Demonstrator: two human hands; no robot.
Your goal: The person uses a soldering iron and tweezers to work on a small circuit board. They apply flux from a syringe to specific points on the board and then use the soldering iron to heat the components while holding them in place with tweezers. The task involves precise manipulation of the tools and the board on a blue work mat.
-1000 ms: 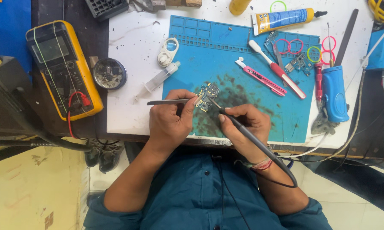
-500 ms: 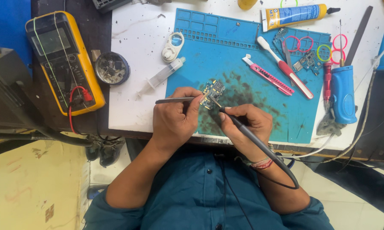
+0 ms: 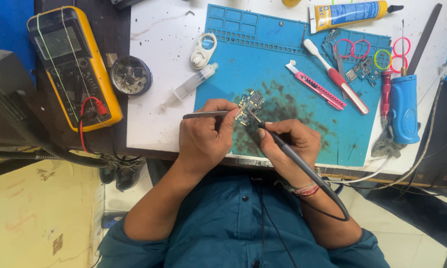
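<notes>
A small circuit board [image 3: 249, 105] lies on the stained blue work mat [image 3: 263, 54]. My left hand [image 3: 203, 131] grips metal tweezers [image 3: 203, 114], whose tips reach the board's left side. My right hand [image 3: 290, 144] holds a dark soldering iron [image 3: 283, 149] like a pen, its thin tip touching the board's middle. The iron's cable loops back past my right wrist.
A yellow multimeter [image 3: 72, 64] sits at the left, beside a round tin [image 3: 130, 75]. A syringe [image 3: 191, 85], a pink cutter [image 3: 315, 91], a toothbrush [image 3: 335, 75], a glue tube [image 3: 350, 13], coloured rings and a blue-handled tool [image 3: 403, 106] lie around the mat.
The view has shifted and drawn nearer. Both hands stay on the board with tweezers and iron in much the same pose.
</notes>
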